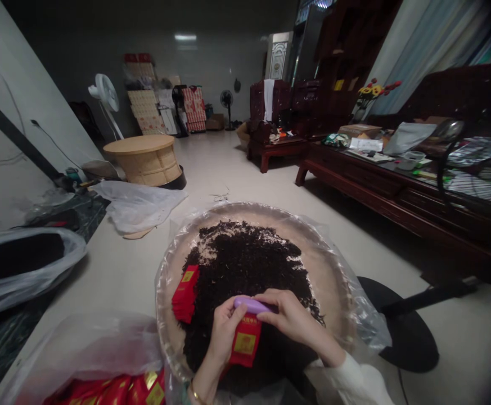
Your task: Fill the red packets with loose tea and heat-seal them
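At lower centre, the left hand (223, 325) and right hand (291, 316) pinch a purple tool (251, 305) across the top of a red packet (245, 343). Should either pinch loosen, the packet could slip onto the dark leaves (245, 261).

L hand (224, 329): bare, slim fingers. Thin gold-col. bangle (196, 392) round L wrist, rounded band, shiny. Bit of pale greenish cloth (185, 389) by L forearm at pic. bottom, poss. cuff, too blurred to tell. R hand (289, 318): bare, slim fingers, wrist & lower forearm uncovered too. R sleeve (352, 381): off-wht., loose, plain, soft folds, greyish in shadow, wide cuff opening.
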Demonstrator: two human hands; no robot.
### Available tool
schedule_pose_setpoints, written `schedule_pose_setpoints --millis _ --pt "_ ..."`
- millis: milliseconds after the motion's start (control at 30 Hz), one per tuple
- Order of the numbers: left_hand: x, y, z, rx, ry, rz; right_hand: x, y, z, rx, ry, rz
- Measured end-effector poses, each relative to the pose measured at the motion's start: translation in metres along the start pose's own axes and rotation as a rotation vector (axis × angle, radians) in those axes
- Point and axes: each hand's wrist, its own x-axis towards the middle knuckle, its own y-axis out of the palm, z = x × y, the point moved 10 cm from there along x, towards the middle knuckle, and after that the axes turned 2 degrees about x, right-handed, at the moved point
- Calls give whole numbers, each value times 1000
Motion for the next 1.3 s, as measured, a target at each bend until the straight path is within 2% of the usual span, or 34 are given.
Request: schedule_pose_setpoints --millis 267,433,533,633,733,800,867,967,1033,1100,1133,1200,1300 --pt "1 1 1 38 -30 24 0 1 -2 5 -22 -24" --pt "1 9 12 106 -105 116 3 -6 -22 129 29 -78" --pt "1 5 14 65 -110 82 1 -28 -58 185 96 -243" --pt "2 -3 13 33 -94 18 -9 -51 -114 118 233 -425" --pt "2 -9 11 50 -79 -42 -19 -56 -167 29 373 -489" --pt "1 -11 9 70 -70 -70 -23 -54 -184 0 414 -495" --pt "0 -11 7 92 -56 -90 -25 -52 -179 -18 382 -527" --pt "-2 -11 5 137 -26 -113 -23 -47 -130 7 194 -587" --pt "-3 -10 4 173 -4 -111 -16 -28 -88 104 60 -511" --pt "-3 -8 4 212 23 -95 -6 2 -51 170 -36 -327" --pt "-4 -8 4 228 33 -89 -5 12 -40 180 -47 -296" --pt "-5 -11 6 250 39 -93 -4 24 -30 197 -33 -297" --pt "-10 -15 11 267 27 -91 -7 35 -32 222 -5 -296"
